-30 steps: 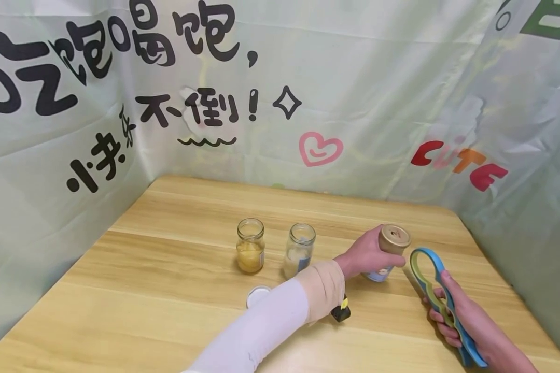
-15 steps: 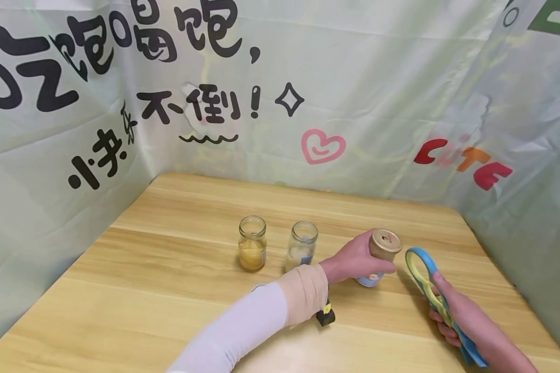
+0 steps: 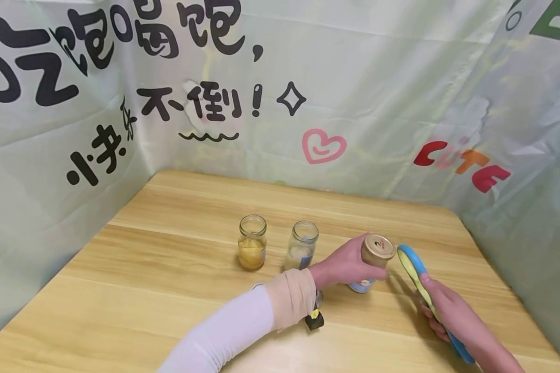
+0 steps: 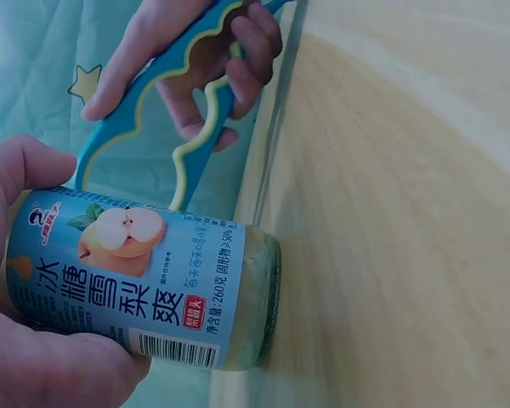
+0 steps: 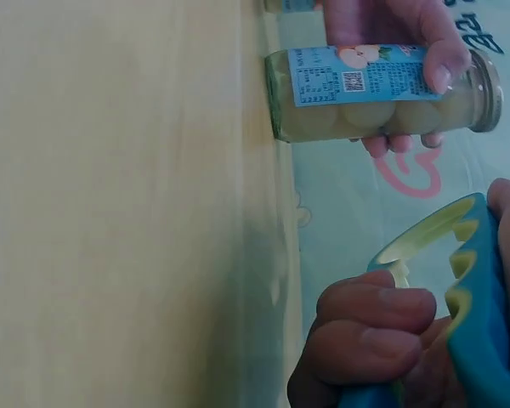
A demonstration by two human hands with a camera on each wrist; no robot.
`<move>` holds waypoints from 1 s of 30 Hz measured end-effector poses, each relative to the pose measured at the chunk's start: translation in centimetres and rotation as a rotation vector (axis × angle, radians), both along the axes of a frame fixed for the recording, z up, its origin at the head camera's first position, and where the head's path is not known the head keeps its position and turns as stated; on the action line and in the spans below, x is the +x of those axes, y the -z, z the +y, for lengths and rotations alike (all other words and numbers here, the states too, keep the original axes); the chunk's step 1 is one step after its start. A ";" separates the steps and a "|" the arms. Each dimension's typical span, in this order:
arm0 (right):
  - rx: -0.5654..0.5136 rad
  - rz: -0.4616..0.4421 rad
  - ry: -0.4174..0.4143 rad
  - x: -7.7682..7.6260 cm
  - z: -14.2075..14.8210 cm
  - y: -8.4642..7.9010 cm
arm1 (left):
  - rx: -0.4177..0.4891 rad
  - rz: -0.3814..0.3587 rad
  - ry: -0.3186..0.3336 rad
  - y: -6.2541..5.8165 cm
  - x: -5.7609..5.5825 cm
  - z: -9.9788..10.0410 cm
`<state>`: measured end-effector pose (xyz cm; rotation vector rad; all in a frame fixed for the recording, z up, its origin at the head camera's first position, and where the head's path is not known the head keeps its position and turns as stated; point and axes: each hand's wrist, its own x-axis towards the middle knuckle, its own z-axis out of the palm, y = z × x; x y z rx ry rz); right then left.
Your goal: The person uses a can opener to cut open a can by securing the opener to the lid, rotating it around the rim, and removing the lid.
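My left hand (image 3: pixel 343 265) grips a glass jar (image 4: pixel 127 272) of pears around its body. It has a gold lid (image 3: pixel 380 245) on top and a blue label, and tilts slightly in the head view; whether its base touches the table I cannot tell. Just to the right, my right hand (image 3: pixel 455 313) holds a blue and yellow-green jar opener (image 5: pixel 480 297) by its handles, fingers curled round them. The opener's looped, notched end (image 3: pixel 413 261) points toward the gold lid; in the head view the two are close, with the opener apparently not around the lid.
An uncovered jar (image 3: pixel 252 254) with yellow contents stands on the wooden table (image 3: pixel 135 290). Beside it is another uncovered jar (image 3: pixel 303 246) with pale contents, partly behind my left wrist. A printed cloth (image 3: pixel 378 93) encloses the table's back and sides.
My left hand has brought the jar left and slightly nearer. The opener has shifted left and turned more edge-on, staying in my right hand. My left forearm now mostly covers a white lid seen earlier.
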<state>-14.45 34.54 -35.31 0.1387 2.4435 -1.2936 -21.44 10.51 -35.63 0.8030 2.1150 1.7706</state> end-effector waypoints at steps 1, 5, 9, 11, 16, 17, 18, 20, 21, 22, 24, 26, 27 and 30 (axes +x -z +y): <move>0.014 0.016 -0.002 0.1 -0.2 0.0 | 0.001 0.003 0.004 0.0 0.1 0.0; 0.069 0.052 -0.020 0.1 -0.7 -0.3 | 0.001 0.026 0.024 0.1 0.2 -0.1; 0.155 0.101 -0.040 -0.1 -1.3 -0.6 | -0.004 0.030 0.028 0.1 0.2 -0.1; 0.202 0.154 -0.054 -0.2 -1.5 -0.9 | -0.006 0.028 0.026 0.0 0.3 -0.2; 0.248 0.298 -0.091 -0.5 -1.9 -2.0 | -0.017 0.037 0.024 -0.1 0.4 -0.3; 0.263 0.324 -0.101 -0.6 -2.0 -2.3 | -0.020 0.038 0.024 -0.1 0.4 -0.4; 0.273 0.340 -0.111 -0.6 -2.2 -2.6 | -0.022 0.039 0.024 -0.1 0.4 -0.4; 0.317 0.373 -0.130 -0.6 -2.5 -3.3 | -0.026 0.038 0.029 -0.2 0.4 -0.6; 0.345 0.392 -0.137 -0.6 -2.7 -3.6 | -0.027 0.038 0.033 -0.2 0.3 -0.7; 0.378 0.410 -0.144 -0.6 -2.9 -3.9 | -0.028 0.040 0.037 -0.2 0.3 -0.8; 0.429 0.433 -0.154 -0.7 -3.3 -4.5 | -0.026 0.044 0.045 -0.1 0.3 -1.0; 0.481 0.444 -0.166 -0.7 -3.8 -5.0 | -0.028 0.047 0.050 -0.1 0.3 -1.3; 0.502 0.452 -0.171 -0.7 -4.0 -5.1 | -0.029 0.047 0.051 -0.1 0.2 -1.4; 0.560 0.484 -0.192 -0.6 -4.7 -5.6 | -0.028 0.044 0.060 0.0 0.3 -1.6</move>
